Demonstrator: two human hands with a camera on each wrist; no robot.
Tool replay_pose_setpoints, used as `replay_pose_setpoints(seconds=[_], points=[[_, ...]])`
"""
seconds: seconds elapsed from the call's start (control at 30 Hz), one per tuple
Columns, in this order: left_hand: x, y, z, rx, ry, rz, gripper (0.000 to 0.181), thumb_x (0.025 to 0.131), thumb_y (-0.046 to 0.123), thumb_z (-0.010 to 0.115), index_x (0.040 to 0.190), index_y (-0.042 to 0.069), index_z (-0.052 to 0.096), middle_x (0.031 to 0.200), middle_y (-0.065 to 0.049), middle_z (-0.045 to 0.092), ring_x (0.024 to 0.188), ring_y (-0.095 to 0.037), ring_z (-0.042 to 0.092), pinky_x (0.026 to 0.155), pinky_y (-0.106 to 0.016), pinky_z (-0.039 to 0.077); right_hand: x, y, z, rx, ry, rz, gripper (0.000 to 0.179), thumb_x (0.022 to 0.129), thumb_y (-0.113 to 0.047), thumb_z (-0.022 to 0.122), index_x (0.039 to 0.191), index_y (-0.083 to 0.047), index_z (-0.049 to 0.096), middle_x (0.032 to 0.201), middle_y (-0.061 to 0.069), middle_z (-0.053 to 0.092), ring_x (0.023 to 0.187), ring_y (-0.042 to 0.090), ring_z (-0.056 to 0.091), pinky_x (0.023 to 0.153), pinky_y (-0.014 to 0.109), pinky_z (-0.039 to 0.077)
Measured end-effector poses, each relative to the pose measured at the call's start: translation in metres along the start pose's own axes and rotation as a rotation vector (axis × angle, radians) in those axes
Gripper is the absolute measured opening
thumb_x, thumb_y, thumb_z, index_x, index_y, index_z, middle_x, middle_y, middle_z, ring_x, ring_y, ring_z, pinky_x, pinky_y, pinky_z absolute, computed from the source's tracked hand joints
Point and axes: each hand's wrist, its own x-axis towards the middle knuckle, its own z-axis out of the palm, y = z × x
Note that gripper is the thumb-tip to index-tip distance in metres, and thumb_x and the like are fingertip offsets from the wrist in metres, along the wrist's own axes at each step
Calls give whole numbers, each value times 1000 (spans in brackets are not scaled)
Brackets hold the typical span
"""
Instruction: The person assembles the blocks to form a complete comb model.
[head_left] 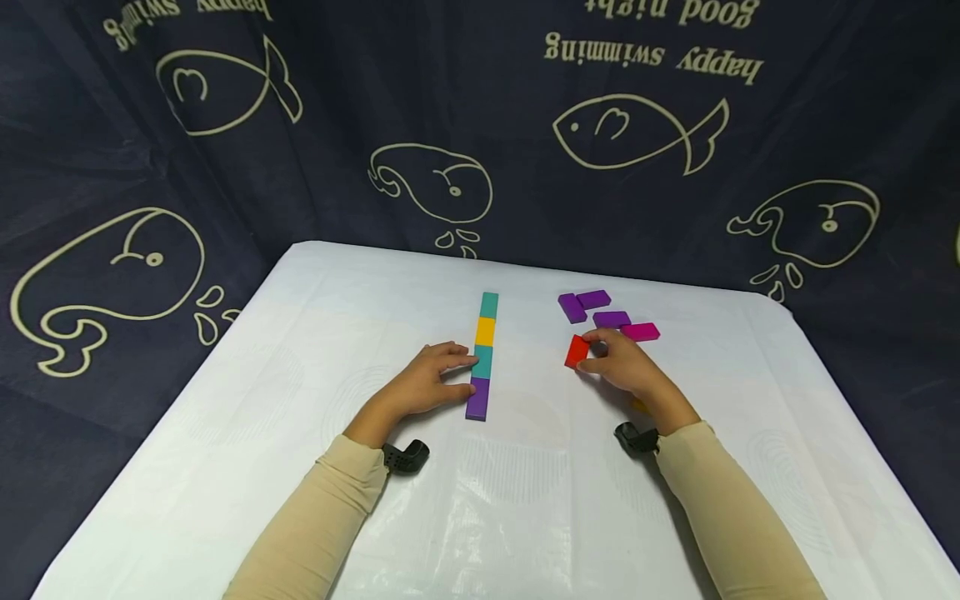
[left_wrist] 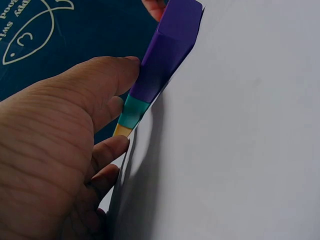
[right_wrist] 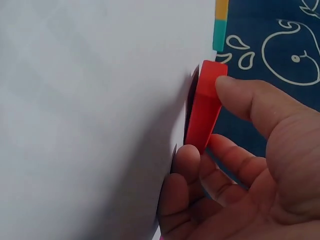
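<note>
A straight row of blocks runs away from me: a purple block [head_left: 477,407] nearest, then a teal block [head_left: 483,367], a yellow block [head_left: 485,332] and a second teal block [head_left: 490,305] at the far end. My left hand [head_left: 423,382] rests along the row's left side, thumb by the purple block and fingertips by the nearer teal one, not wrapped round them. To the right of the row, my right hand [head_left: 628,364] pinches a red block [head_left: 576,352] between thumb and fingers. In the right wrist view the red block [right_wrist: 204,107] sits close to the table.
Beyond the right hand lie three loose purple blocks [head_left: 572,308] and a magenta block [head_left: 641,332]. Part of a yellow-orange block [head_left: 639,406] shows beneath the right wrist. A white cloth covers the table [head_left: 517,517], and a dark patterned curtain [head_left: 517,217] hangs behind it.
</note>
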Motion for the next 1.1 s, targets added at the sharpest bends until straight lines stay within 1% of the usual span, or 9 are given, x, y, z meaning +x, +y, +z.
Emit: replay_pose_setpoints(seconds=[0.17, 0.37, 0.57, 0.63, 0.77, 0.87, 1.0, 1.1], points=[[0, 0, 0, -3, 9, 11, 53, 89, 29, 74, 136, 9, 62, 143, -17, 51, 139, -36, 38, 119, -57, 9, 1, 1, 0, 2, 6, -16, 53, 91, -13, 68, 139, 1, 50, 149, 26, 37, 135, 43, 35, 111, 61, 29], [0, 0, 1, -2, 7, 8, 53, 89, 29, 74, 136, 9, 62, 144, -17, 51, 140, -36, 37, 119, -56, 10, -1, 0, -1, 23, -7, -8, 54, 91, -12, 66, 140, 2, 48, 146, 27, 42, 132, 44, 39, 109, 60, 33], [0, 0, 1, 2, 8, 5, 54, 89, 29, 74, 137, 9, 61, 144, -17, 50, 140, -37, 37, 119, -57, 11, -2, 0, -2, 24, -4, -12, 53, 92, -13, 66, 140, 2, 49, 148, 27, 39, 135, 44, 36, 112, 61, 27], [0, 0, 0, -1, 9, 3, 54, 88, 29, 74, 137, 9, 61, 144, -17, 50, 140, -37, 37, 119, -57, 12, -1, -1, -2, 20, -4, -17, 53, 92, -13, 66, 140, 2, 49, 148, 27, 39, 135, 44, 36, 112, 61, 28], [0, 0, 0, 2, 4, 3, 54, 89, 29, 74, 137, 9, 61, 144, -17, 50, 139, -37, 37, 119, -57, 11, -2, -1, -2, 4, -7, -30, 54, 92, -13, 67, 140, 3, 48, 146, 27, 42, 133, 44, 40, 110, 59, 32], [0, 0, 0, 7, 1, 4, 54, 89, 29, 74, 137, 9, 61, 144, -17, 50, 139, -36, 37, 119, -57, 11, -5, -2, -4, -7, -9, -31, 55, 92, -15, 68, 141, 1, 48, 145, 27, 43, 133, 45, 40, 109, 61, 33], [0, 0, 0, -2, 7, -4, 53, 89, 28, 74, 137, 9, 61, 144, -16, 50, 140, -35, 37, 119, -56, 10, -15, -6, -12, -4, -16, -13, 57, 93, -21, 67, 143, -3, 48, 144, 24, 46, 129, 44, 44, 104, 61, 39], [-1, 1, 0, -8, 6, -5, 53, 88, 28, 75, 137, 9, 61, 144, -17, 50, 140, -36, 37, 119, -56, 10, -25, -7, -21, -19, -20, -15, 58, 94, -25, 67, 144, -3, 47, 141, 23, 49, 122, 42, 50, 98, 55, 47]])
